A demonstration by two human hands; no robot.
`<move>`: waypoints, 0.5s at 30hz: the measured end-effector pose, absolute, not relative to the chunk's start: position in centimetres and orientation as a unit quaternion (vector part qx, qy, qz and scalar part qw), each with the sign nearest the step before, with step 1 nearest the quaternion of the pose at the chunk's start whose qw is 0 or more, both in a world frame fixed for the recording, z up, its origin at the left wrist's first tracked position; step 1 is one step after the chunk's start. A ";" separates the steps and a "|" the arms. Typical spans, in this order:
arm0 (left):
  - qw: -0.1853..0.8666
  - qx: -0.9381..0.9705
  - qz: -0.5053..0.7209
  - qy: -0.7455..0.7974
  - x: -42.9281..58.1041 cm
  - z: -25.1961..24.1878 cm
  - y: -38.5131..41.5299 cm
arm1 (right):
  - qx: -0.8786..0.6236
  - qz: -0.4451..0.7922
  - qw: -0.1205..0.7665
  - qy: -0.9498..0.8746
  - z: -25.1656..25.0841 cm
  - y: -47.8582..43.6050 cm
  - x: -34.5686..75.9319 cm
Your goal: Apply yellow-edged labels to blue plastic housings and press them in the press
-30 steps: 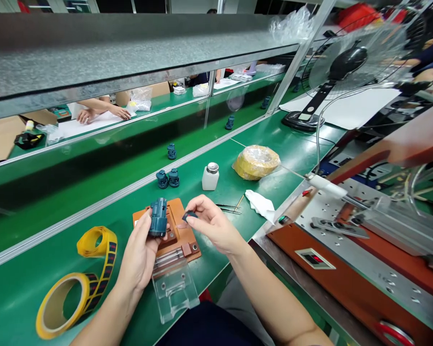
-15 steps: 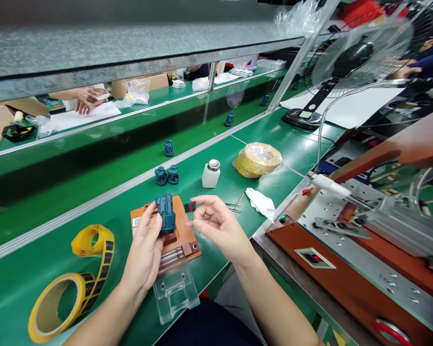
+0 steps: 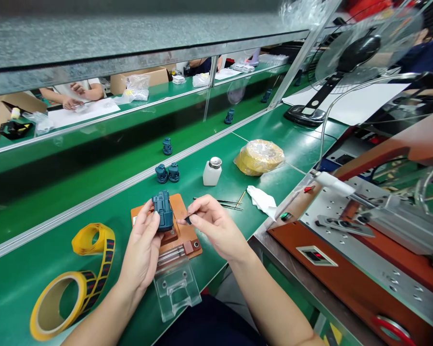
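Observation:
My left hand point(image 3: 142, 245) is closed around a dark teal plastic housing point(image 3: 163, 211), held above an orange-brown fixture plate point(image 3: 180, 211). Just to its right, my right hand point(image 3: 216, 228) pinches a small dark label point(image 3: 188, 219) between thumb and fingertips, apart from the housing. From the near side of the fixture a clear plastic flap point(image 3: 176, 290) hangs over the table edge. On the left lies a yellow roll of labels point(image 3: 39, 307), its strip of dark labels point(image 3: 106, 262) curling to a smaller coil point(image 3: 82, 242).
Several more teal housings point(image 3: 161, 173) stand beyond the fixture. Near them are a white pump bottle point(image 3: 212, 172), a wrapped yellow tape roll point(image 3: 260, 157), tweezers point(image 3: 231, 205) and a white cloth point(image 3: 261, 202). A machine point(image 3: 346, 250) borders the right; a fan point(image 3: 321, 103) stands behind. Co-worker's hands point(image 3: 72, 98) show across the line.
My right hand has turned the label, which now shows less of its face, and moved slightly left. The housing has tilted a little in my left hand. The co-worker's hands have shifted.

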State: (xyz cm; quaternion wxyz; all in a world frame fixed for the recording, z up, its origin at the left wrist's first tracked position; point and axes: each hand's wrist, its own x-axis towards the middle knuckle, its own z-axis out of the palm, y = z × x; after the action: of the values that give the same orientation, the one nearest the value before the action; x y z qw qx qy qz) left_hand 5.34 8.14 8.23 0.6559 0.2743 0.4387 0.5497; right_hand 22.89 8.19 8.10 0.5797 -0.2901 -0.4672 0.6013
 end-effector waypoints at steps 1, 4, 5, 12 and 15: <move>0.656 0.274 0.550 0.438 5.4 8.3 8.1 | -0.289 0.606 0.577 -0.465 8.1 8.1 22.8; 0.658 0.274 0.547 0.439 5.4 8.3 8.1 | -0.305 0.591 0.553 -0.503 8.1 7.8 22.9; 0.659 0.274 0.546 0.438 5.4 8.3 8.1 | -0.312 0.582 0.544 -0.517 8.2 7.7 23.0; 0.667 0.292 0.536 0.427 5.4 8.3 7.7 | -0.351 0.604 0.506 -0.507 9.0 7.2 23.5; 0.676 0.296 0.522 0.427 5.3 8.5 7.4 | -0.343 0.609 0.466 -0.543 9.4 7.6 23.4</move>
State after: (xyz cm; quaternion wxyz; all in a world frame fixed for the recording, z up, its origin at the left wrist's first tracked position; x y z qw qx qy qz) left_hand 5.35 7.39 8.47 0.6760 0.2955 0.4275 0.5224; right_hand 23.44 7.57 9.36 0.4658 -0.3432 -0.5430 0.6086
